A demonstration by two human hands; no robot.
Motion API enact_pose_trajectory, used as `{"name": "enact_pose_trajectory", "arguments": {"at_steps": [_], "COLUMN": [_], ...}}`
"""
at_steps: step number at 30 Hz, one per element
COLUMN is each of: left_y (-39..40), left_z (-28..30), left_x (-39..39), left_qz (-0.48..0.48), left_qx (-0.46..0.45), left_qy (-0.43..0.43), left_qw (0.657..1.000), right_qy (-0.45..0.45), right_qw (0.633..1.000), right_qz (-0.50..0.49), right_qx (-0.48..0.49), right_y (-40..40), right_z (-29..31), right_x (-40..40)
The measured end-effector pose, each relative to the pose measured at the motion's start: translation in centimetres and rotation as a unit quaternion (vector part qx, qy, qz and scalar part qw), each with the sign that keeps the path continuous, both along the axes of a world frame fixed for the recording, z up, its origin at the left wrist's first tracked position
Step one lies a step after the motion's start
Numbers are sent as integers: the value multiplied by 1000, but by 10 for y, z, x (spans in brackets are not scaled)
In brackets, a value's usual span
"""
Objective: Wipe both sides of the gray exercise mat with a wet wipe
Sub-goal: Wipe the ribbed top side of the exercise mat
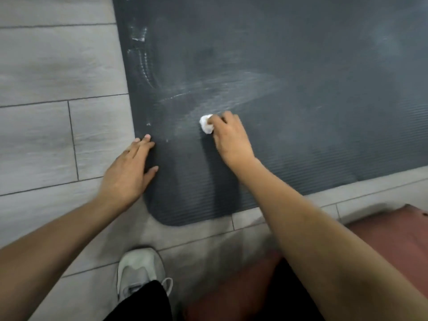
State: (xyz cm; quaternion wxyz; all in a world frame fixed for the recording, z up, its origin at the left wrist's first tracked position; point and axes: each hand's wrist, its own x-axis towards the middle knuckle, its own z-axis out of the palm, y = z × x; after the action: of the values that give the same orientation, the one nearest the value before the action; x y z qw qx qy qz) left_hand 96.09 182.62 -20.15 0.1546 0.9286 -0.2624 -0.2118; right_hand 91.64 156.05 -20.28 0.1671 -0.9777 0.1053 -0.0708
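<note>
wiping top side of gray mat [301, 54], near corner.
my right hand [229, 137] pinches balled wet wipe [206, 123]; left hand [129, 170] flat, fingers straight, pinning edge. next: cover dry areas w/ strokes, then flip.

Exercise mat [301, 77] flat on plank floor [46, 77], filling upper right. Left hand [128, 172] resting across mat's left edge, fingers on mat, palm over floor. Right hand [229, 140] further right on mat, wet wipe [206, 123] pinched beneath fingertips, touching mat. Sneaker [139, 269] on floor below mat's rounded corner.
</note>
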Motion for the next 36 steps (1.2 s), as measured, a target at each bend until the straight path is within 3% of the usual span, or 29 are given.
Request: {"name": "enact_pose_trajectory", "arguments": {"at_steps": [4, 7, 9, 12, 14, 16, 20, 24, 28, 33, 36], "left_y": [-3, -5, -6, -5, -3, -1, 4, 8, 13, 20, 19], "left_z": [5, 5, 7, 11, 10, 8, 4, 2, 3, 7, 8], "left_x": [5, 2, 1, -2, -3, 1, 6, 13, 15, 18, 22], "left_qz": [-4, 6, 4, 1, -9, -23, -56, -75, -95, -63, -43], "left_qx": [2, 0, 4, -5, -10, -5, 3, 14, 16, 1, -8], "left_qy": [25, 28, 27, 17, 14, 17, 31, 37, 20, 23, 45], "left_qw": [1000, 1000, 1000, 1000, 1000, 1000, 998, 996, 995, 998, 998], "right_qy": [80, 59, 34, 25, 11, -1, 42, 103, 63, 29, 17], "right_qw": [967, 955, 975, 997, 997, 998, 986, 968, 976, 997, 995], "right_qz": [-242, -290, -215, -17, 61, 58, -145, -225, -206, -12, 74], "right_qx": [-3, 28, 50, 64, 36, 11, -68, -50, -2, 70, 63], "right_y": [-120, -100, -37, 68, 82, 48, -85, -146, -64, 119, 148], "right_z": [22, 23, 16, 3, 0, -1, 6, 26, 15, -5, 0], "right_x": [-23, -12, -2, -2, -1, 10, 19, 17, 7, -29, -41]}}
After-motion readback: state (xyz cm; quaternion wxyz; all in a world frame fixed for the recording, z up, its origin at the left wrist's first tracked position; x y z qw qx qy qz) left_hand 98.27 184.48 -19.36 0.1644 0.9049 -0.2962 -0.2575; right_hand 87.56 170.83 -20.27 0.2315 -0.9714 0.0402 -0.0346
